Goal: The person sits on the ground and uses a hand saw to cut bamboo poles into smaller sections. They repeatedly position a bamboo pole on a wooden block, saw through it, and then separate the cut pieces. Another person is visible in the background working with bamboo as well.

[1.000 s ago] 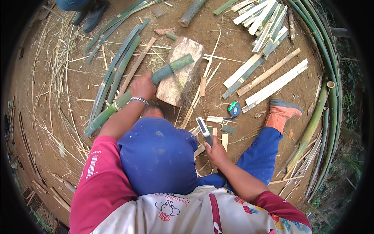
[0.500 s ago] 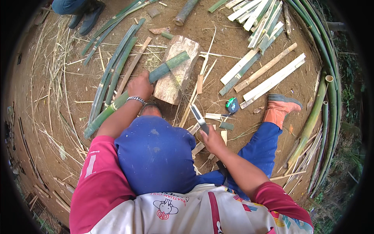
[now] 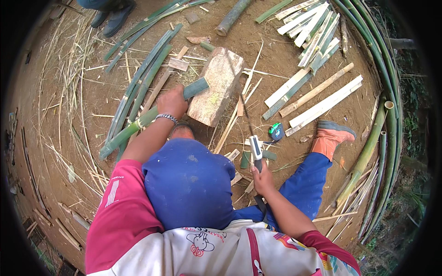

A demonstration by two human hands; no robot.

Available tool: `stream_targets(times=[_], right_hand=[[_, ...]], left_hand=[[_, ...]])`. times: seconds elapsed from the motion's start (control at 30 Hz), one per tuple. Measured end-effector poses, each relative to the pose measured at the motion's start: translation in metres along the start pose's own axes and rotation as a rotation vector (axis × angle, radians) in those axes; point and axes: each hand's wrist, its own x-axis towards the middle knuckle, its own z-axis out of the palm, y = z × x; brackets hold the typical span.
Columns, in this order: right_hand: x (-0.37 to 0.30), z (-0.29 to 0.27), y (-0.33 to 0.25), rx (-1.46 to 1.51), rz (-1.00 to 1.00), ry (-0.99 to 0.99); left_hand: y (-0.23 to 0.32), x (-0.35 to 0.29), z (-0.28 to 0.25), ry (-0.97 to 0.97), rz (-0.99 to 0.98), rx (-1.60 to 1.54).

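Brown dirt ground (image 3: 276, 60) outdoors, littered with bamboo strips (image 3: 313, 25), and only the head view to go on. Left hand (image 3: 172, 102) has its fingers wrapped round a green bamboo pole (image 3: 143, 120), just beside the left long edge of a wooden block (image 3: 218, 83). Pole slants up from the lower left, and its far end lies just over that left edge, apart from all the corners. Right hand (image 3: 263, 178) is closed on the handle of a saw (image 3: 256, 147), thin dark blade pointing up near the block's right edge, well off the pole and kinda blurry. IMO, to do this well you'd press the pole down hard on the block so it can't roll, keep those left fingers back from the blade, and use long easy strokes instead of forcing it. Looks-wise, the pole's smooth and round, darker green toward the block, more yellow-green lower down, with a pale cut rim at the tip. Tape measure's (image 3: 276, 132) on the dirt near the right boot (image 3: 324, 140).
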Motion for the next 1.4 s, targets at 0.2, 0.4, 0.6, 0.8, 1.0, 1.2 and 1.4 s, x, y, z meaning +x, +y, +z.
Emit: stream_targets(times=[0.2, 0.4, 0.6, 0.8, 1.0, 1.2, 1.4], right_hand=[[0.036, 0.015, 0.017, -0.015, 0.103, 0.276], [0.026, 0.027, 0.033, -0.055, 0.182, 0.183], [0.034, 0.035, 0.037, -0.062, 0.206, 0.127], [0.042, 0.035, 0.049, -0.122, 0.223, 0.094], [0.042, 0.028, 0.029, -0.117, 0.264, 0.040], [0.042, 0.031, 0.029, -0.106, 0.261, 0.032], [0.050, 0.027, 0.029, -0.324, 0.298, -0.086]], left_hand=[[-0.009, -0.005, -0.013, 0.005, 0.116, -0.086], [-0.057, -0.031, -0.030, -0.058, 0.136, -0.109], [-0.090, -0.046, -0.030, -0.118, 0.067, -0.236], [-0.125, -0.005, -0.050, 0.048, -0.084, -0.236], [-0.137, 0.026, -0.049, 0.130, -0.284, -0.235], [-0.154, 0.028, -0.043, 0.252, -0.246, -0.189], [-0.127, -0.008, -0.062, 0.180, -0.140, -0.154]])
